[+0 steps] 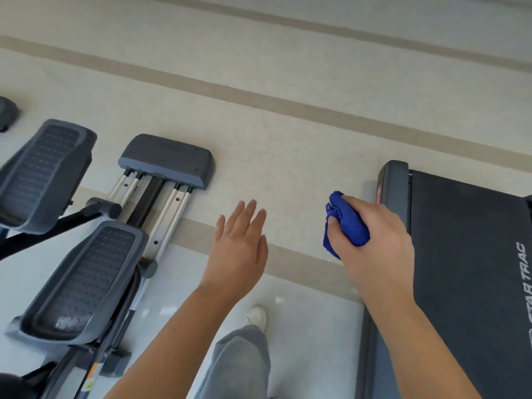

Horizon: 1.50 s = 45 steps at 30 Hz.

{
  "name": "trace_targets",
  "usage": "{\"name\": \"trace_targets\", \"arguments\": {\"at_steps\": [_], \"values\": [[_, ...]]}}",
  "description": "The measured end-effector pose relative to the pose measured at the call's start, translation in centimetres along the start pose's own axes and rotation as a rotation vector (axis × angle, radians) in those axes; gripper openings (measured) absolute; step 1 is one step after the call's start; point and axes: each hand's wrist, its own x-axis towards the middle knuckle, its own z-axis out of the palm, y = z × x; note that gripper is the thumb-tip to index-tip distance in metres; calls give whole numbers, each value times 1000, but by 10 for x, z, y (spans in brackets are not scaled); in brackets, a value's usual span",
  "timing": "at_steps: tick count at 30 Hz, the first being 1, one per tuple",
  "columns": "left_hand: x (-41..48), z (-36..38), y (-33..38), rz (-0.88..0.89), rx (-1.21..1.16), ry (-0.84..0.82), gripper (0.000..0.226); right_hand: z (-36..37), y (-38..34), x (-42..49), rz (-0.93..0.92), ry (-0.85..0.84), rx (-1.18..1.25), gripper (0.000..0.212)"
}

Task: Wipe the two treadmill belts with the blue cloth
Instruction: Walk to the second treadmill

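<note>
- Nearest, below the grip: a grey trouser leg and a white shoe on the pale floor.
- The right hand curls tightly around the blue cloth, bunched into a wad. To its left, the left hand hovers with fingers spread, holding nothing.
- Just right of the grip lies one black treadmill belt, not touched by the cloth. No second belt shows.
- Likely best: flatten the wad under the palm, move right onto the belt, and wipe in long overlapping strokes.
</note>
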Motion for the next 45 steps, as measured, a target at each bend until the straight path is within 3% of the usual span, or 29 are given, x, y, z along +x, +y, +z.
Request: {"name": "trace_targets", "arguments": {"at_steps": [4, 8, 14, 22, 26, 30, 45], "values": [[33, -32, 6, 81, 77, 20, 48, -18, -21, 25, -37, 17, -58, 44], [60, -54, 1, 173, 90, -31, 49, -33, -35, 55, -24, 77, -79, 29], [121, -56, 20, 141, -82, 4, 46, -62, -23, 95, 79, 223, -81, 27], [241, -19, 151, 409, -217, -64, 46, -119, 56, 157, 215, 343, -178, 27], [308, -2, 230, 586, -112, -35, 42, -154, 106, 206, 271, 410, -142, 26], [359, 8, 283, 637, -52, -100, 43, -188, 153, 252, 334, 468, -132, 33], [552, 76, 309, 740, 34, -168, 41, -160, 241, 425, 419, 483, -156, 40]]}}
